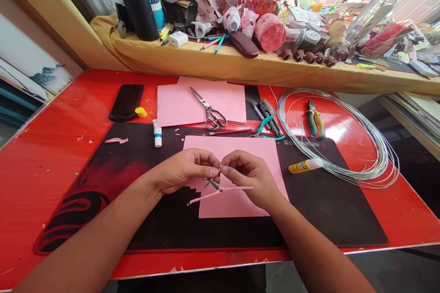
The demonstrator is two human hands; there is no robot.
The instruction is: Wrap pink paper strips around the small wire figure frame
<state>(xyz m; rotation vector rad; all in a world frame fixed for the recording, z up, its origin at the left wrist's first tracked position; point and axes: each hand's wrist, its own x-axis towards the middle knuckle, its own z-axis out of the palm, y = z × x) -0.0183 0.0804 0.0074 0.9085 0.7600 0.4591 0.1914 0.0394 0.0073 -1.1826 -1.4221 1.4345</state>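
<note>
My left hand [187, 169] and my right hand [252, 176] meet over the mat, thumbs and forefingers pinched together. Between them they hold a small wire frame [215, 185] with a tightly coiled grey middle. Two thin limbs wrapped in pink spread from its lower end, each tipped with a bare wire loop. The fingertips close on its upper end, where a bit of pink and wire shows; the rest there is hidden. Beneath the hands lies a pink paper sheet [237, 206] with a stepped cut at its left edge.
Scissors [208, 110] rest on more pink paper [172, 100]. Teal-handled pliers [263, 128], a utility knife [270, 116], a wire coil [378, 165], green-and-yellow pliers [315, 121] and a glue stick [305, 165] lie to the right. A white tube [157, 135] and a phone [126, 102] are left.
</note>
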